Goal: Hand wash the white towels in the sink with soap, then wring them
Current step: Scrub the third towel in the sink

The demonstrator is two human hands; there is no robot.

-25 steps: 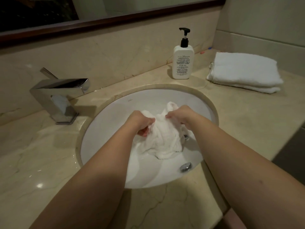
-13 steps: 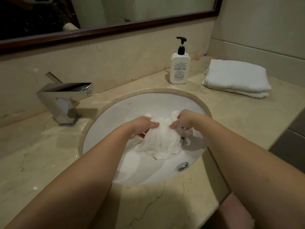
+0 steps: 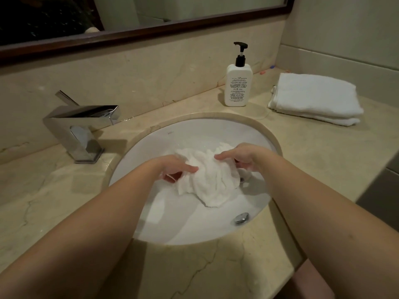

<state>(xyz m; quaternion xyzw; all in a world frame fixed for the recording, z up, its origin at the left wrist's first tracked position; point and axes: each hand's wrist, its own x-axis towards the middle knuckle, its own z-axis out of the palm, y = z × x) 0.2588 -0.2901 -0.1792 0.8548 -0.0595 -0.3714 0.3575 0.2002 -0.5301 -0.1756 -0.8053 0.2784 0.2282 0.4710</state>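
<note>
Both the left hand (image 3: pixel 172 169) and right hand (image 3: pixel 241 157) loosely pinch the crumpled wet white towel (image 3: pixel 207 180) over the white oval sink (image 3: pixel 151 147); 1 slack grip risks dropping it.

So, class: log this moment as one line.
left hand: holds wet towel | right hand: holds towel | sink | folded towels: waiting

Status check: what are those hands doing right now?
Both hands, left and right, gripping wet towel in sink. Folded towels waiting. Nothing in the way.
</note>
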